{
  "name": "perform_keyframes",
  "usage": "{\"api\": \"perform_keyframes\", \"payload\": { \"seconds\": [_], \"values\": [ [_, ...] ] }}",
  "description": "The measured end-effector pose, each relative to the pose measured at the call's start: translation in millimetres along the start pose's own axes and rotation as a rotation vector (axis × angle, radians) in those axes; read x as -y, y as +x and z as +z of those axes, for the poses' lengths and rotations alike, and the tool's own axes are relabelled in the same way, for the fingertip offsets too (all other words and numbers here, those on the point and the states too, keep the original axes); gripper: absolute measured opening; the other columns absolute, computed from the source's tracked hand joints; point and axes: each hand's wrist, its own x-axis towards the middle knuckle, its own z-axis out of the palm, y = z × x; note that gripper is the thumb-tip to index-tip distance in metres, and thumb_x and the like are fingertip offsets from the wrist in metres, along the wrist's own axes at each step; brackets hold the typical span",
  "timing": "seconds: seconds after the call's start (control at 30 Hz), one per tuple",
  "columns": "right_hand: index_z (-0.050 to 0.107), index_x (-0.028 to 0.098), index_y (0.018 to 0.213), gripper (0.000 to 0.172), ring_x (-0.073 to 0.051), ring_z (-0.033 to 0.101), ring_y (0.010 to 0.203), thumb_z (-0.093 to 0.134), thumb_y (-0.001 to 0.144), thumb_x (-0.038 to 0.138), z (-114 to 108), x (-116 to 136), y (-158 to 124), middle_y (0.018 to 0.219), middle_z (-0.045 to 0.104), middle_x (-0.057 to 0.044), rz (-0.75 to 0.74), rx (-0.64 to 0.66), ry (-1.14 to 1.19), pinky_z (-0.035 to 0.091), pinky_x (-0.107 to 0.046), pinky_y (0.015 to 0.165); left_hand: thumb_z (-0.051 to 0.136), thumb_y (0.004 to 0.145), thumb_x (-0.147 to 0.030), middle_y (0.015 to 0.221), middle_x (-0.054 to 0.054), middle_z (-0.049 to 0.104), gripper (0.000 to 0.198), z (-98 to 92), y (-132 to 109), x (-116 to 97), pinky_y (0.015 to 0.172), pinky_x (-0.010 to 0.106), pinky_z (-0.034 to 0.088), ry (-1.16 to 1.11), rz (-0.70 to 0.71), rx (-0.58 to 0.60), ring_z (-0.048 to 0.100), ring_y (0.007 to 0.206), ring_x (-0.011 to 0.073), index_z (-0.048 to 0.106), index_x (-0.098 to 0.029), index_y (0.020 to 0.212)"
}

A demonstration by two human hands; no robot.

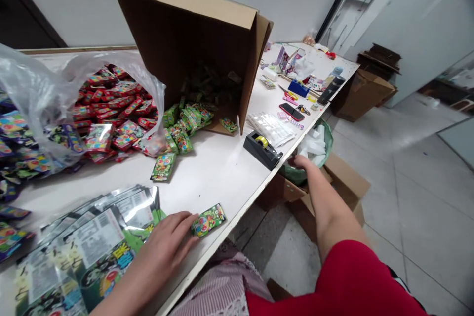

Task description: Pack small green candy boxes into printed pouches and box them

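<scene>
My left hand (173, 238) rests low over the table, its fingertips and thumb closed on the near end of a small green box (209, 219) with colourful round prints. Under that forearm lie overlapping flat printed pouches (99, 237), green and black with clear edges. Beyond it, another green box (163, 167) lies in front of a pile of similar ones (181, 136) spilling from a tipped cardboard carton (192, 10). My right hand (299, 162) is at the table's edge, beside a black tape dispenser (262, 150) and above a green-lined bin (328, 145); its fingers are mostly hidden.
Clear plastic bags hold red boxes (111, 103) and purple boxes (22, 148) on the left. Farther along the table lie white sheets (272, 128), a phone (292, 111), scissors (291, 94) and a dark bottle (331, 90). An open carton (346, 177) stands on the floor.
</scene>
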Motion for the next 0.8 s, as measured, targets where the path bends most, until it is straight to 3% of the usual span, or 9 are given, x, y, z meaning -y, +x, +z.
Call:
{"api": "perform_keyframes", "payload": {
  "seconds": [0.13,0.23,0.37,0.5,0.57,0.67,0.8],
  "values": [
    [0.056,0.017,0.122,0.034,-0.021,0.061,0.102,0.057,0.092,0.034,-33.2,-11.8,18.9,0.122,0.059,-0.009,0.014,-0.064,0.012,0.053,-0.043,0.085,0.052,0.092,-0.041,0.115,0.008,0.065,0.034,-2.4,0.9,5.0,0.088,0.035,0.053,-0.011,0.021,-0.040,0.064,0.103,0.0232,0.059,-0.025,0.121],
    [0.056,0.017,0.122,0.034,-0.021,0.061,0.102,0.057,0.092,0.034,-40.8,11.6,41.4,0.122,0.059,-0.009,-0.100,-0.150,0.019,0.053,-0.042,0.085,0.055,0.091,-0.037,0.116,0.007,0.065,0.033,-7.1,1.7,5.2,0.088,0.030,0.054,0.005,0.038,-0.023,0.064,0.103,0.0214,0.059,-0.026,0.122],
    [0.056,0.018,0.122,0.034,-0.022,0.060,0.106,0.057,0.092,0.034,-8.3,64.2,70.2,0.125,0.058,-0.009,-0.321,-0.210,-0.014,0.052,-0.044,0.088,0.056,0.090,-0.037,0.114,0.006,0.067,0.032,-17.3,-1.5,2.1,0.087,0.027,0.055,0.038,0.037,-0.072,0.066,0.101,0.0205,0.060,-0.026,0.120],
    [0.057,0.018,0.121,0.032,-0.022,0.060,0.104,0.057,0.093,0.034,24.7,89.8,81.1,0.124,0.058,-0.009,-0.366,-0.215,-0.065,0.052,-0.043,0.088,0.057,0.089,-0.038,0.114,0.006,0.067,0.033,-25.7,-16.0,2.1,0.088,0.029,0.055,0.053,-0.003,-0.127,0.067,0.101,0.0218,0.061,-0.028,0.120],
    [0.057,0.018,0.120,0.032,-0.021,0.061,0.103,0.057,0.093,0.034,25.1,89.7,80.6,0.123,0.059,-0.009,-0.355,-0.226,-0.066,0.053,-0.042,0.087,0.057,0.089,-0.038,0.115,0.006,0.068,0.033,-30.0,-23.4,3.2,0.089,0.029,0.055,0.037,-0.038,-0.113,0.066,0.102,0.0220,0.062,-0.028,0.120],
    [0.059,0.016,0.117,0.030,-0.021,0.062,0.100,0.057,0.092,0.035,5.2,84.7,71.0,0.118,0.061,-0.008,-0.341,-0.299,-0.028,0.053,-0.041,0.085,0.057,0.089,-0.039,0.114,0.006,0.068,0.031,-37.1,-28.2,5.8,0.088,0.029,0.056,-0.034,-0.096,-0.118,0.067,0.101,0.0221,0.064,-0.028,0.117],
    [0.066,0.011,0.099,0.031,-0.023,0.065,0.092,0.050,0.092,0.037,-24.5,85.9,24.0,0.095,0.070,-0.009,-0.412,-0.451,0.068,0.050,-0.036,0.084,0.059,0.086,-0.040,0.114,0.003,0.069,0.028,-45.2,-19.7,8.5,0.089,0.029,0.055,-0.231,-0.212,-0.133,0.066,0.104,0.0229,0.067,-0.031,0.111]
  ]
}}
